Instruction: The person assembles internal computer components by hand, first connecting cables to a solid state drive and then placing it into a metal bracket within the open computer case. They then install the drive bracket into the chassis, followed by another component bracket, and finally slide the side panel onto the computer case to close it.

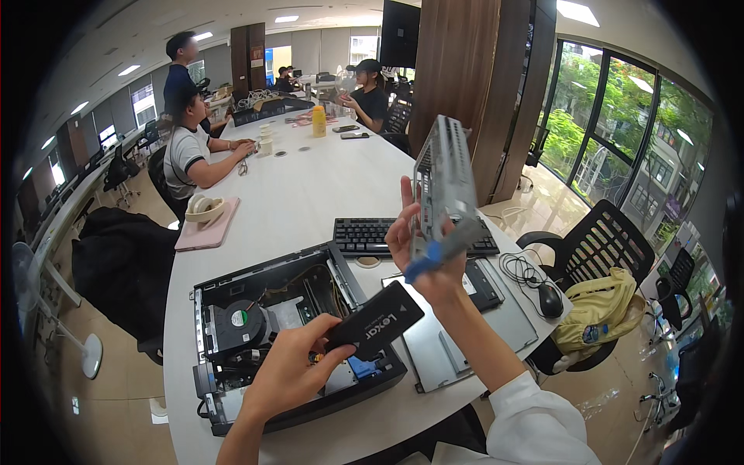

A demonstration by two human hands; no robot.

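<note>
Between the thumb and fingers of my left hand (298, 364) is a flat black solid-state drive (377, 322), tilted up over the open desktop computer case (203, 341). Inside that case a round black fan (240, 319), cables and a blue plastic part (366, 367) show. My right hand (425, 260) is raised, its fingers round a grey perforated metal drive cage (448, 174) with a blue tab (425, 263) at its lower end. Part of the cage is smeared by motion. The two held things are apart.
A metal side panel (422, 353) lies right of the case, with a black keyboard (364, 231) behind it. A mouse (550, 300) with coiled cable sits at the right edge. Headphones (205, 208) rest on a pink folder (194, 235). People sit along the far table.
</note>
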